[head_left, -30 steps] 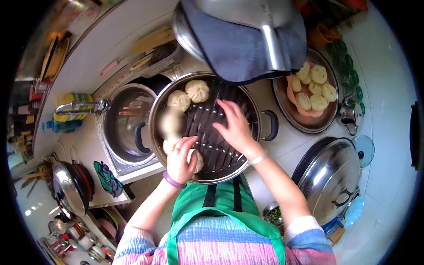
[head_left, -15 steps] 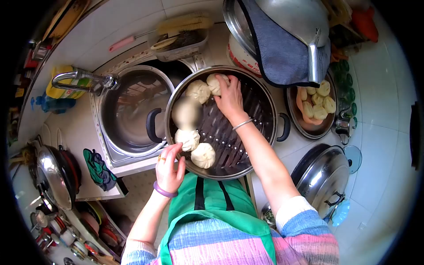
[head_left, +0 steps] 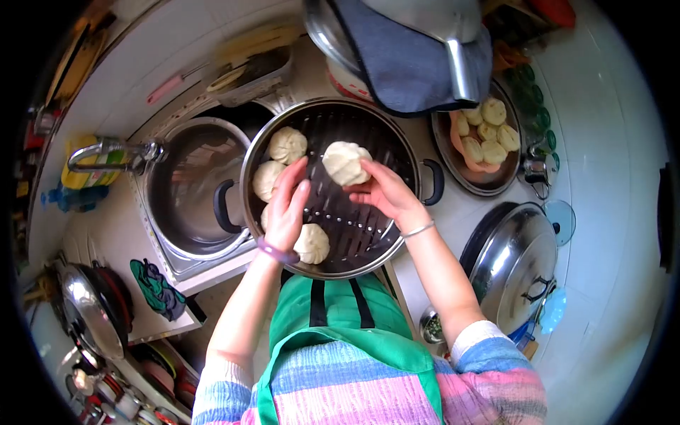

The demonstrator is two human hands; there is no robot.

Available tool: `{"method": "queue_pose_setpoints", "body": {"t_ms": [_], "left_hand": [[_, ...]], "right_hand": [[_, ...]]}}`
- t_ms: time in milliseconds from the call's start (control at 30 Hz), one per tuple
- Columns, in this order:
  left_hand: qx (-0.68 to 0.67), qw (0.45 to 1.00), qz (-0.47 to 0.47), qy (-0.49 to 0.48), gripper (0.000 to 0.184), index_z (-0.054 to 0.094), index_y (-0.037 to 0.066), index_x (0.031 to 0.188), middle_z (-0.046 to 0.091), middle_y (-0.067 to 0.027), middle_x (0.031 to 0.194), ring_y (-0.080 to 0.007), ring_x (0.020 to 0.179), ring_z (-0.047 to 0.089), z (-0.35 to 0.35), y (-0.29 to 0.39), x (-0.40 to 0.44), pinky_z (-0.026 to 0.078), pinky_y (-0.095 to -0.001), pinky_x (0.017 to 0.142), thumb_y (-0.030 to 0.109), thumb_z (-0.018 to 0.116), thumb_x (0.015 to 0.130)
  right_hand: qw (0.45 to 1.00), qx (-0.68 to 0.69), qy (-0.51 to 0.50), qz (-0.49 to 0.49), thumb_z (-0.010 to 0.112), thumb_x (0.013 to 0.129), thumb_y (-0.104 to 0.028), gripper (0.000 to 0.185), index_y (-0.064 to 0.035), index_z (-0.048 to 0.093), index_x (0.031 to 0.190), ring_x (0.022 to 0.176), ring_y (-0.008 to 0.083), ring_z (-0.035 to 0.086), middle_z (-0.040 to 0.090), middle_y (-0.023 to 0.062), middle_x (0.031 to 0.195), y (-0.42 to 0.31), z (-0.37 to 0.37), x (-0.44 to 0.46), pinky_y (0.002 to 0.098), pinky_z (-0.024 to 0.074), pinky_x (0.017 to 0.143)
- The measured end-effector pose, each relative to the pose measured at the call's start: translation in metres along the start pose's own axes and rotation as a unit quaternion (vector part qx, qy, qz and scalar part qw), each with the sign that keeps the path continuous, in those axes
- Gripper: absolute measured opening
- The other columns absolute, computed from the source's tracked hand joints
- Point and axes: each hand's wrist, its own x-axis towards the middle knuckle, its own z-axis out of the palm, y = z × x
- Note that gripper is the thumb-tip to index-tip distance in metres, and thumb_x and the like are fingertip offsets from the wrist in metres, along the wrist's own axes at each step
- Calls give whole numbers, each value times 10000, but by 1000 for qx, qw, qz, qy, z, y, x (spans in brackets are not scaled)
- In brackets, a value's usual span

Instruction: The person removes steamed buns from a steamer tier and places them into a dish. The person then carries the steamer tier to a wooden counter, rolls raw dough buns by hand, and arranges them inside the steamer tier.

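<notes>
A round steamer pot (head_left: 416, 152) with a dark slatted rack stands in front of me. My right hand (head_left: 388, 193) holds a pleated bun (head_left: 346, 163) above the rack, fingers at its right side and underneath. My left hand (head_left: 287, 212) is over the left part of the pot, fingers extended, and nothing shows in it. Pleated buns lie along the pot's left side: one at the upper left (head_left: 288, 145), one below it (head_left: 267, 180), one partly hidden behind my left hand, and one at the lower left (head_left: 312, 244).
Left of the pot is a sink basin (head_left: 198, 184) with a faucet (head_left: 113, 152). A kettle spout (head_left: 462, 71) over a grey cloth (head_left: 397, 71) juts in at the top. A tray (head_left: 489, 190) of buns and a large lid (head_left: 520, 269) lie right.
My right hand has lifted the top bun off the rack and moved it toward the middle. My left hand has moved up and inward over the pot. The view has shifted too.
</notes>
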Motion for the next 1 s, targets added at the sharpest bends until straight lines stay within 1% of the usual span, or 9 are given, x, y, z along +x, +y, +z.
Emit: {"method": "queue_pose_setpoints", "body": {"t_ms": [67, 167, 200, 267, 367, 467, 667, 933, 1000], "left_hand": [[-253, 958, -131, -39, 450, 438, 29, 1398, 484, -105, 1387, -203, 1250, 478, 26, 8, 8, 373, -326, 1044, 264, 446, 1015], [-325, 918, -192, -123, 494, 417, 23, 1409, 497, -111, 1372, -200, 1228, 506, 59, 10, 10, 391, -349, 1051, 328, 431, 1021], [-331, 908, -221, -134, 498, 418, 18, 1406, 503, -111, 1366, -202, 1219, 516, 69, 12, 10, 396, -354, 1050, 333, 430, 1021], [-313, 905, -234, -168, 527, 372, 19, 1433, 484, -106, 1392, -201, 1225, 515, 93, 22, 9, 404, -353, 1030, 346, 405, 1021], [-256, 913, -253, -194, 528, 349, 58, 1459, 472, -93, 1389, -169, 1126, 545, 140, 44, 19, 430, -327, 972, 336, 430, 1017], [-256, 914, -231, -212, 441, 425, 49, 1383, 528, -73, 1295, -164, 1112, 532, 199, 51, 37, 443, -328, 946, 281, 464, 1011], [-213, 920, -241, -223, 370, 500, 17, 1285, 547, -77, 1236, -171, 1122, 523, 293, 52, 85, 467, -360, 949, 243, 501, 993], [-207, 926, -288, -133, 339, 511, 58, 1245, 558, -68, 1167, -194, 1091, 537, 347, 5, 141, 484, -383, 953, 244, 546, 965], [-220, 922, -291, -129, 322, 516, 65, 1234, 552, -67, 1178, -193, 1091, 538, 351, -3, 146, 481, -386, 957, 240, 545, 965]], "right_hand": [[997, 51, -61, 14, 510, 982, -385, 427, -83, 534, 1282, 953, 219, 659, 649, 103, 1129, 3, -14, -21, 344, 563, 766], [993, -112, 30, -32, 528, 982, -356, 403, -72, 544, 1268, 984, 153, 627, 636, 48, 1126, -5, -16, -58, 308, 563, 747], [976, -195, 47, -78, 525, 985, -348, 411, -66, 525, 1284, 987, 127, 604, 623, 31, 1112, -2, -33, -60, 299, 562, 745], [966, -172, 155, -119, 496, 998, -349, 436, -54, 486, 1318, 978, 134, 601, 593, 45, 1156, -12, -38, -86, 298, 563, 735], [960, -150, 190, -143, 460, 1010, -363, 475, -35, 442, 1352, 1001, 166, 606, 537, 85, 1247, -31, -72, -115, 302, 568, 721], [918, -196, 261, -224, 496, 996, -360, 470, -20, 486, 1320, 988, 170, 605, 574, 93, 1168, -41, -125, -128, 297, 574, 667], [890, -182, 348, -233, 523, 978, -367, 489, 26, 484, 1267, 991, 205, 618, 614, 169, 1121, -87, -196, -123, 304, 577, 645], [772, -452, 389, -221, 490, 955, -397, 460, 16, 646, 1085, 981, 403, 599, 636, 243, 1029, -131, -268, -46, 440, 446, 912], [767, -462, 385, -222, 491, 950, -390, 449, 12, 663, 1053, 962, 420, 587, 630, 254, 1011, -133, -277, -33, 447, 449, 906]]}}
